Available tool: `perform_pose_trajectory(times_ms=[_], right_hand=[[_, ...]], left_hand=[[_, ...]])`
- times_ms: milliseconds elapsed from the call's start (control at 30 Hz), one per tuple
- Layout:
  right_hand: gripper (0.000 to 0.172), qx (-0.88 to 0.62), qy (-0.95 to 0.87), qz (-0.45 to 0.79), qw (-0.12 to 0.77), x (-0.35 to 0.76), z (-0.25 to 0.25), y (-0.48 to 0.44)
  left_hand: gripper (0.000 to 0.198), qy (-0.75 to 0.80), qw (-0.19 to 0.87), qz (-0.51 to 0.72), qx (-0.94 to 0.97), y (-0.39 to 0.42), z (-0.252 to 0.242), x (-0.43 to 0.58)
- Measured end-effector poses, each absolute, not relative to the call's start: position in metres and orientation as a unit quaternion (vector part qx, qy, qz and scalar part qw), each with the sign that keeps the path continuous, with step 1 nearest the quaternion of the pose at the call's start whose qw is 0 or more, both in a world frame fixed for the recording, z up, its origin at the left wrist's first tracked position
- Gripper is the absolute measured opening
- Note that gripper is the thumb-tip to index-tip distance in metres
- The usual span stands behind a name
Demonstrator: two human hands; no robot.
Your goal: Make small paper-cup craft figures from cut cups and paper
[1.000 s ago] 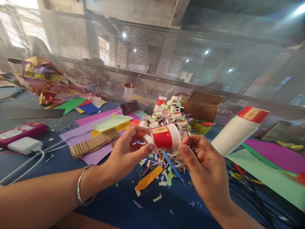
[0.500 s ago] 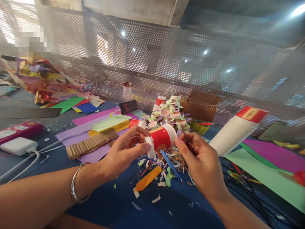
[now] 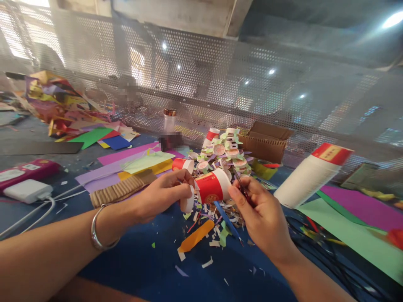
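Note:
My left hand (image 3: 163,195) grips a small red and white paper cup (image 3: 211,187) by its base end, holding it on its side above a heap of paper scraps (image 3: 214,218). A white strip hangs from the cup near my left fingers. My right hand (image 3: 262,218) is closed on a thin pair of scissors (image 3: 241,184), whose tip sits beside the cup's rim. A silver bangle (image 3: 99,228) is on my left wrist.
A pile of decorated cup pieces (image 3: 228,151) and an open cardboard box (image 3: 264,140) stand behind. A stack of white cups (image 3: 311,174) lies at the right. Coloured paper sheets (image 3: 132,165), corrugated card (image 3: 121,188), a charger (image 3: 27,189) and cables surround them. A perforated metal screen (image 3: 220,88) closes the back.
Both hands have lowered the cup toward the scrap heap. My left hand has turned over the cup's base end, and the white strip now hangs down.

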State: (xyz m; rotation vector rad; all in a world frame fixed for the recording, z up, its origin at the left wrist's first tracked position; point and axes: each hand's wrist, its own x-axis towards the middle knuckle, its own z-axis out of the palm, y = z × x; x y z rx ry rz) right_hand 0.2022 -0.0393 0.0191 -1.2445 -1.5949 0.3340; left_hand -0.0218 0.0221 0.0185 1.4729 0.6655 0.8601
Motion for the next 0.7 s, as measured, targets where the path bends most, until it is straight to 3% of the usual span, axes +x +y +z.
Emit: perform_pose_trajectory(times_ms=[200, 400, 600, 700], right_hand=[[0.026, -0.512, -0.624, 0.164, 0.567, 0.221, 0.017, -0.03], [0.029, -0.486, -0.566, 0.166, 0.644, 0.233, 0.025, -0.018], [0.036, -0.445, -0.479, 0.136, 0.744, 0.29, 0.092, -0.012], [0.03, -0.458, -0.434, 0.11, 0.768, 0.342, 0.127, -0.006]], left_hand=[[0.013, 0.256, 0.717, 0.384, 0.521, 0.029, 0.026, -0.026], [0.015, 0.265, 0.735, 0.382, 0.494, 0.03, 0.023, -0.025], [0.016, 0.275, 0.723, 0.38, 0.507, 0.027, 0.021, -0.022], [0.018, 0.266, 0.723, 0.369, 0.519, 0.024, 0.02, -0.021]])
